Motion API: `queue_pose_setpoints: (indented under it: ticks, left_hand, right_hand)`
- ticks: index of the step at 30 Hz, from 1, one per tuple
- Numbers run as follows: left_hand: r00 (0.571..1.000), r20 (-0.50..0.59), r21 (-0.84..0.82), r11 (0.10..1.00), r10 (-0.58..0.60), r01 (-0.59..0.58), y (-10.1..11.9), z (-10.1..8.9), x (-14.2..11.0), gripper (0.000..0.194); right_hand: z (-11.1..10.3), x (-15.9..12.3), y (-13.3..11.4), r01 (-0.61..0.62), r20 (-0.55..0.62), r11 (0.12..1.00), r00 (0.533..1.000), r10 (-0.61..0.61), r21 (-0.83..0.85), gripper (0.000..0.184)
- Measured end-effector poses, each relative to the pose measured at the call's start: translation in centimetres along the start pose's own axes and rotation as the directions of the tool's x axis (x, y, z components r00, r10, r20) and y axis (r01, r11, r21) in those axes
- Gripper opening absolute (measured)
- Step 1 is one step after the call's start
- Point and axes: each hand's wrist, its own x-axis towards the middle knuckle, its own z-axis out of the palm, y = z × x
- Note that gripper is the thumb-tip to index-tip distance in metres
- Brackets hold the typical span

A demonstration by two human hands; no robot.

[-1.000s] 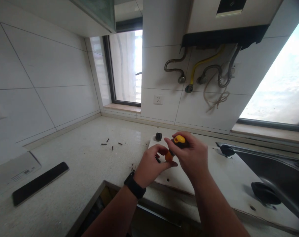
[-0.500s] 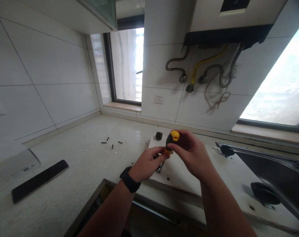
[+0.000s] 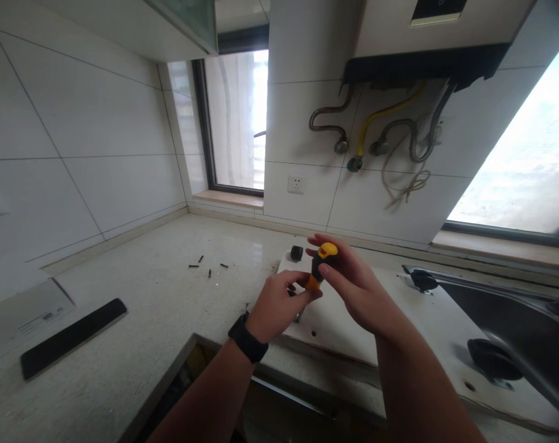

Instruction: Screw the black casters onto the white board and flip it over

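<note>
A short screwdriver with a yellow, black and orange handle point(image 3: 321, 263) stands upright over a white board point(image 3: 399, 314) lying on the counter. My right hand point(image 3: 353, 283) pinches the handle top with thumb and fingertips. My left hand point(image 3: 279, 304), with a black watch on its wrist, is curled around the lower orange part near the shaft, whose tip meets the board. A small black knob point(image 3: 297, 253) sits on the board's far corner.
Several small dark screws point(image 3: 209, 268) lie on the speckled counter. A black flat bar point(image 3: 71, 338) and a paper sheet point(image 3: 23, 311) lie at left. Black feet point(image 3: 494, 360) stick up from the board beside a steel sink point(image 3: 514, 320). Hoses hang under a wall heater point(image 3: 422, 37).
The right hand shifted from a full grip on the handle to a fingertip pinch, and the screwdriver now stands more upright. The left hand stays at its lower end.
</note>
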Motion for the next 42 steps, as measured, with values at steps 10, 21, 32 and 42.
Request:
queue_pose_setpoints:
  ticks: [10,21,32,42]
  left_hand:
    - [0.989,0.144,-0.093,0.995,-0.022,0.036,-0.3,-0.7,-0.3,0.028]
    - [1.000,0.000,0.001,1.000,0.011,-0.011,-0.6,-0.2,-0.1,0.021]
    - [0.990,0.141,-0.092,0.996,-0.007,0.020,-0.4,-1.1,-0.2,0.023]
    - [0.994,-0.079,0.039,0.996,-0.072,0.076,0.0,0.5,-0.1,0.025]
  right_hand:
    - [1.6,0.6,-0.2,-0.030,-0.361,0.938,0.927,-0.103,-0.344,0.043]
    - [0.4,0.6,-0.1,-0.022,-0.092,0.995,0.996,0.013,-0.096,0.049]
    - [0.5,0.8,0.7,-0.036,-0.307,0.942,0.949,-0.073,-0.335,0.053]
    - [1.8,1.2,0.4,-0.023,-0.378,0.808,0.891,-0.251,-0.589,0.041]
